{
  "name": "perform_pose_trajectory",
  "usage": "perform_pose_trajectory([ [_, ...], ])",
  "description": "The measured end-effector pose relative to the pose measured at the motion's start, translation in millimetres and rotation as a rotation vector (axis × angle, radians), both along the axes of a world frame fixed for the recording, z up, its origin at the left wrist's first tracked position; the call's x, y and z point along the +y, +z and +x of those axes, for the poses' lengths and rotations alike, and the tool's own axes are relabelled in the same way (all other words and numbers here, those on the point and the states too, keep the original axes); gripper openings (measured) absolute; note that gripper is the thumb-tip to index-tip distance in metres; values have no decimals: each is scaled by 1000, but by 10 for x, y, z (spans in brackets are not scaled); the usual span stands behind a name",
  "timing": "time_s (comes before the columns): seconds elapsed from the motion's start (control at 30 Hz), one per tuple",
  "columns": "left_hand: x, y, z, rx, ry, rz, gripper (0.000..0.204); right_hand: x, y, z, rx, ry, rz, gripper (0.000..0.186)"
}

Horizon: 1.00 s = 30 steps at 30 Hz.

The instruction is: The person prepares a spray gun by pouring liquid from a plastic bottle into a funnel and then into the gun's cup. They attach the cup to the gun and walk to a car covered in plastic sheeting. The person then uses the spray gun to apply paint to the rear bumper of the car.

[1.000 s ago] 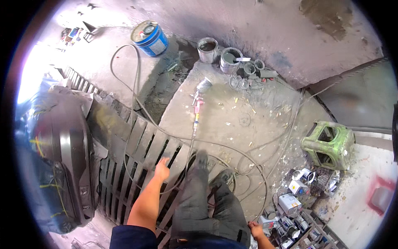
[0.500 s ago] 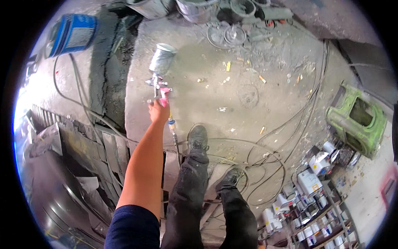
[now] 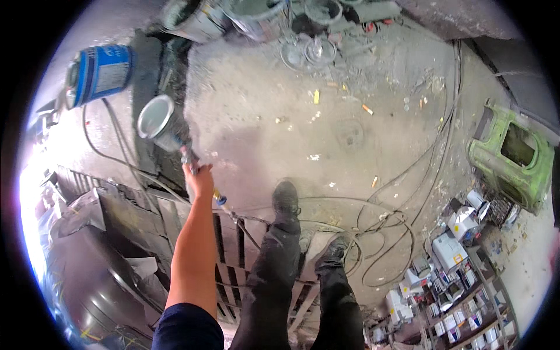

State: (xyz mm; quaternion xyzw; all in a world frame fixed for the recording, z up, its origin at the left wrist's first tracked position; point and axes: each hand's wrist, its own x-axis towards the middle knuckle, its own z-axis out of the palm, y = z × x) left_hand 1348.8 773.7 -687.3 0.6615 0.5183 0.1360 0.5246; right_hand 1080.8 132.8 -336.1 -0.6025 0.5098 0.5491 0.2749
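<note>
My left hand [image 3: 200, 179] is closed around the grip of a spray gun [image 3: 188, 154], out to the left in front of me. A grey metal cup [image 3: 169, 131] sits on the gun. Its round pale top with a light rim faces up and to the left; whether that is a lid or the open inside, I cannot tell. Below the hand a hose fitting with a blue ring [image 3: 220, 199] joins a dark air hose [image 3: 249, 238] that runs down toward my left leg. My right hand is out of view.
A blue paint can [image 3: 105, 73] stands at the far left, buckets [image 3: 256, 20] at the back. Hoses [image 3: 402, 227] loop over the floor right of my feet. A green panel [image 3: 513, 151] and a rack of containers [image 3: 449, 256] are on the right; a dark car panel [image 3: 87, 274] lies left.
My left hand has swung left with the spray gun, and the cup has tipped so that its round top shows more. The whole view has shifted slightly.
</note>
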Motion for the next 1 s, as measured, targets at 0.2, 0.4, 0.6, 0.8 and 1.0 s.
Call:
perform_pose_trajectory([
  [0.2,699,1938,-376,80,59,-93,37,-378,-170,-442,-213,101,119,22],
  [0.4,177,3532,-972,259,27,-166,38,-1575,-671,-1986,-664,673,224,24],
  [0.6,-489,4483,-1637,45,-69,110,54,-762,847,-704,-569,58,107,17],
  [0.8,-1089,4805,-2223,-229,-158,303,60,-342,1703,-936,-555,-5,132,19],
  [1.0,-1477,4981,-2318,-118,-897,486,45,159,1848,-1810,-632,131,-46,24],
])
